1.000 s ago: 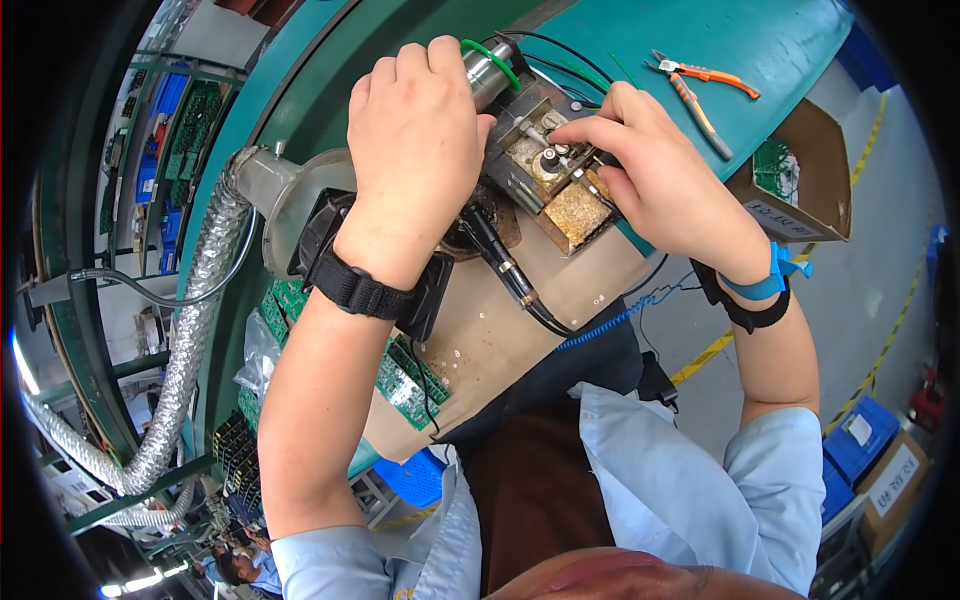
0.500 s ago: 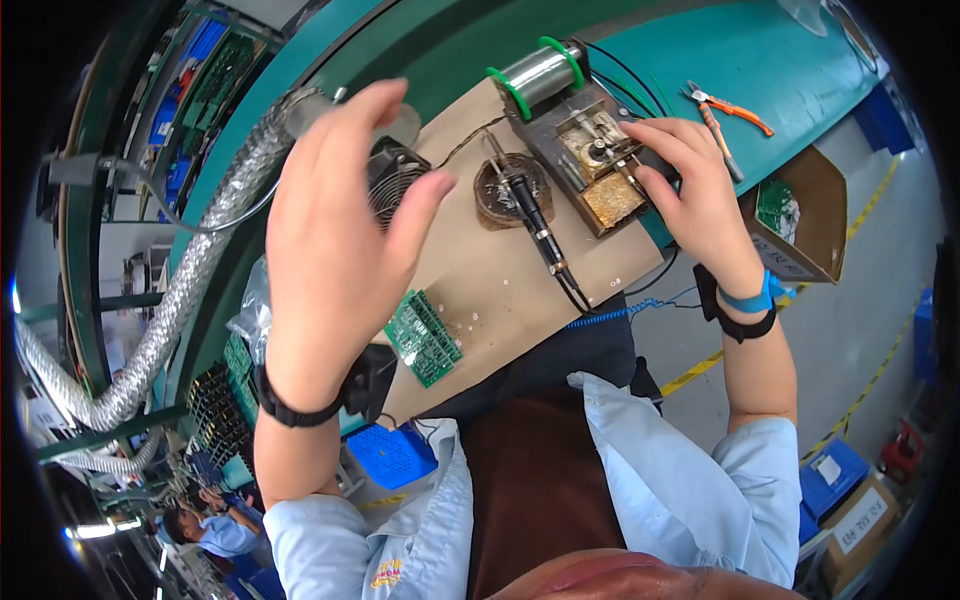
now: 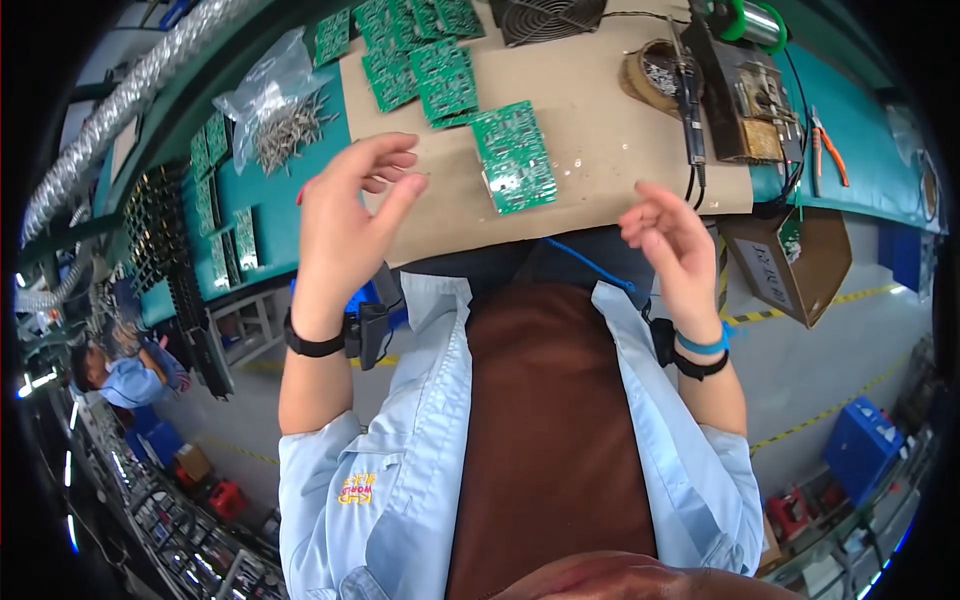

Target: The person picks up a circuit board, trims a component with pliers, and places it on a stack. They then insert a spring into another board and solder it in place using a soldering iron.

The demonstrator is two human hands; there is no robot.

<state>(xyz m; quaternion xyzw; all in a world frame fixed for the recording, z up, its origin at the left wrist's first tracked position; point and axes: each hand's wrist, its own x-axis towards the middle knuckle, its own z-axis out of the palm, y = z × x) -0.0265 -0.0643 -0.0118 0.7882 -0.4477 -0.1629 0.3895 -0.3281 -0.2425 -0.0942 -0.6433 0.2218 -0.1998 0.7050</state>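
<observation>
A green circuit board [image 3: 518, 158] lies on the brown cardboard sheet [image 3: 590, 120], between my hands and touched by neither. My left hand [image 3: 350, 215] hovers to its left, fingers loosely bent, thumb apart, holding nothing. My right hand [image 3: 675, 250] is over the sheet's front edge, fingers half curled and apart, with nothing in it. A black soldering iron [image 3: 690, 110] rests at the right, its tip end by a round brown pot [image 3: 655, 78]. Beyond the pot stands a soldering station [image 3: 745, 95] with a yellowish sponge and a spool of solder wire [image 3: 757, 25].
More circuit boards [image 3: 443, 80] lie behind, near a black fan [image 3: 545, 18]. A plastic bag [image 3: 270, 80] and a pile of metal-coloured parts [image 3: 285, 138] sit at left. Orange-handled cutters [image 3: 828, 155] lie at right, above a cardboard box [image 3: 785, 265]. A co-worker [image 3: 130, 375] is far left.
The view has shifted, bringing the boards at the back left into sight. My right hand has left the soldering station and come toward me; my left hand no longer covers the fan.
</observation>
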